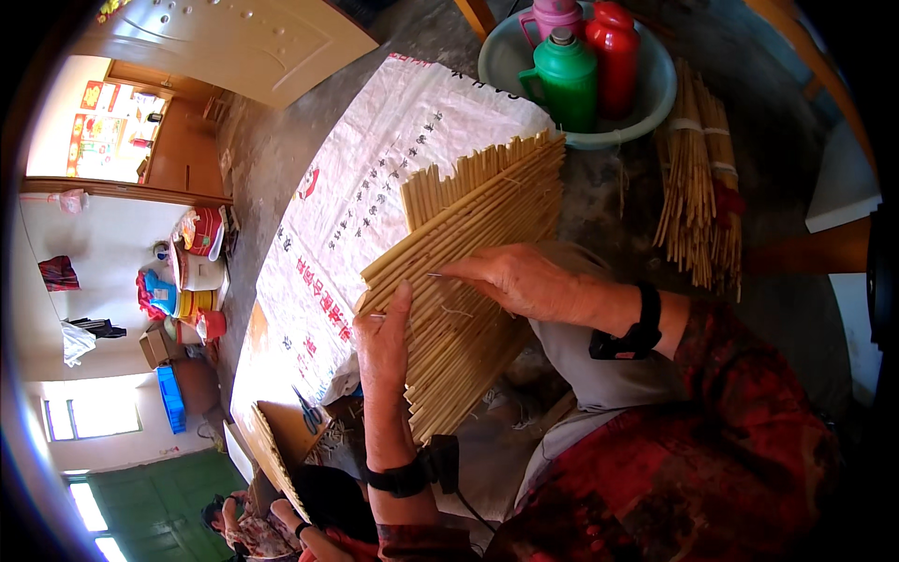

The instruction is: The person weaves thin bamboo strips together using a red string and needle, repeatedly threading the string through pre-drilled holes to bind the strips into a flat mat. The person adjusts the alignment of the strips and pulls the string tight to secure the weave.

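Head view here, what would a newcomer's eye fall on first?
Probably the panel of pale sticks in the middle, with the left hand at its left edge and the right hand over it. Next, perhaps, the vivid red flask and green flask in the pale basin at the top, right of centre.

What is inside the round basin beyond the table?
The basin holds a green flask, a red flask and a pink flask. The other two cover the pink flask's base.
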Demonstrator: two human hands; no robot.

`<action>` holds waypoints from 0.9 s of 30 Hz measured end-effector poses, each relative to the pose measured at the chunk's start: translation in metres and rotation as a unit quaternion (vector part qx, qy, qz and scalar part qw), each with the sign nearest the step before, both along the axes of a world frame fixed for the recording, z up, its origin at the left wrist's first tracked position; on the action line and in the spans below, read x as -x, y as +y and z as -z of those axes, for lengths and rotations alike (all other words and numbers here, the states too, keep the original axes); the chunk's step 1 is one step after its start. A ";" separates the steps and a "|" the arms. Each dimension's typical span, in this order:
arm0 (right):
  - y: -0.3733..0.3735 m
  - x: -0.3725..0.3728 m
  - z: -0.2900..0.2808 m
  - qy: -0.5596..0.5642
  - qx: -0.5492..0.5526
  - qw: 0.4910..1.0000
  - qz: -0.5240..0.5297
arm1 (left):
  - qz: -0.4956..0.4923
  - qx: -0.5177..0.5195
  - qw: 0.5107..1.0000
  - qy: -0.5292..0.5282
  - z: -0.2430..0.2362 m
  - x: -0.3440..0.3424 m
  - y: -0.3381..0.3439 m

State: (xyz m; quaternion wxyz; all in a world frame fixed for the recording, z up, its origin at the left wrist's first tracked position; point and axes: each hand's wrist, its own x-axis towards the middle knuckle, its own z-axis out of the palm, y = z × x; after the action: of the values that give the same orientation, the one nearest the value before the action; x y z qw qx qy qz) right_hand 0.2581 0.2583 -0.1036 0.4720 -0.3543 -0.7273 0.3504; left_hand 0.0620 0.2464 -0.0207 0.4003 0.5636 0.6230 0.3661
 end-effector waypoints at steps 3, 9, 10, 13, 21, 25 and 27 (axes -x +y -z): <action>0.002 0.002 0.000 0.013 -0.008 1.000 -0.004 | 0.002 -0.001 0.999 -0.044 -0.002 -0.002 -0.001; 0.008 0.002 0.003 0.019 0.012 0.999 -0.027 | -0.001 0.004 0.999 -0.039 -0.001 0.002 0.000; 0.009 0.000 0.002 0.019 0.016 0.999 -0.038 | -0.005 0.006 0.999 -0.040 -0.002 0.001 0.000; 0.011 -0.003 -0.003 0.019 0.032 0.997 -0.068 | -0.016 0.007 0.999 -0.037 -0.005 -0.001 -0.001; 0.018 -0.005 -0.007 0.020 0.049 0.995 -0.088 | 0.005 -0.004 0.998 -0.058 -0.002 0.003 0.002; 0.021 -0.006 -0.009 0.006 0.049 0.994 -0.100 | -0.005 0.003 0.998 -0.061 -0.004 0.002 0.001; 0.022 -0.004 -0.008 -0.002 0.042 0.994 -0.102 | -0.017 0.021 0.998 -0.056 -0.004 0.005 0.000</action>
State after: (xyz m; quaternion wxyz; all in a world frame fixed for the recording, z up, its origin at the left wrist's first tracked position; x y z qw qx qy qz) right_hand 0.2626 0.2806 -0.0960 0.4172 -0.2985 -0.7452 0.4261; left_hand 0.0572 0.2467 -0.0167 0.4403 0.5231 0.6164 0.3906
